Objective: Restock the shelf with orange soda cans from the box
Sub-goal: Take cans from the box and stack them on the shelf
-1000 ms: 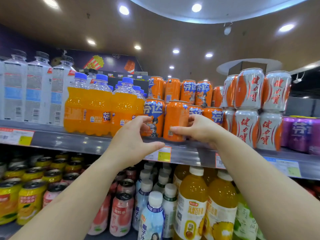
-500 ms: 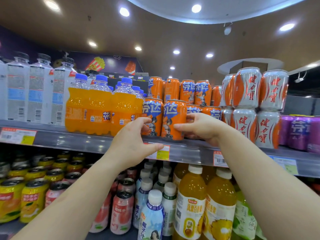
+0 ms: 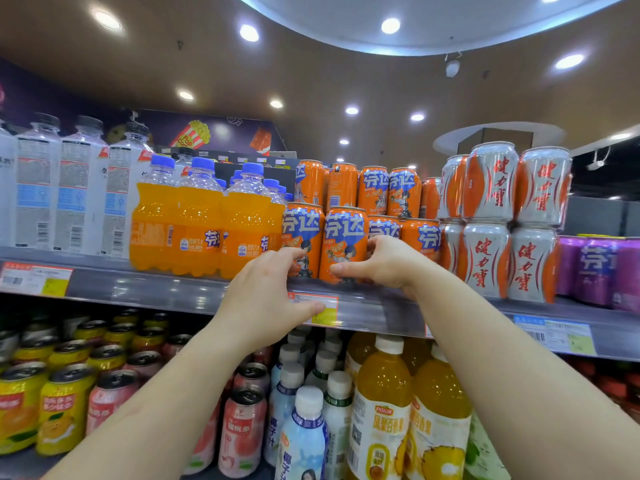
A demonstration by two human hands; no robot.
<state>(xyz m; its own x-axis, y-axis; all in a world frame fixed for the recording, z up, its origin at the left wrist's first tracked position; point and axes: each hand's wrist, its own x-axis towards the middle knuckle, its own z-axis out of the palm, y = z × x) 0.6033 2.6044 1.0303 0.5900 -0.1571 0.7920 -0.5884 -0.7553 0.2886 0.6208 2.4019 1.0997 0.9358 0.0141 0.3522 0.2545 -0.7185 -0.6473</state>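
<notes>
While left fingers (image 3: 287, 255) touch and right fingers (image 3: 379, 244) pinch orange soda cans (image 3: 343, 227), spotlights (image 3: 249, 32) light the shelf (image 3: 162, 289).

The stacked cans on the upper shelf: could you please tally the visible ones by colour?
Orange soda cans: 9
Silver-and-orange cans: 6
Total: 15

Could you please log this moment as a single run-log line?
left hand: touches left front can | right hand: grips right front can | cans: upright on shelf, labels forward
</notes>
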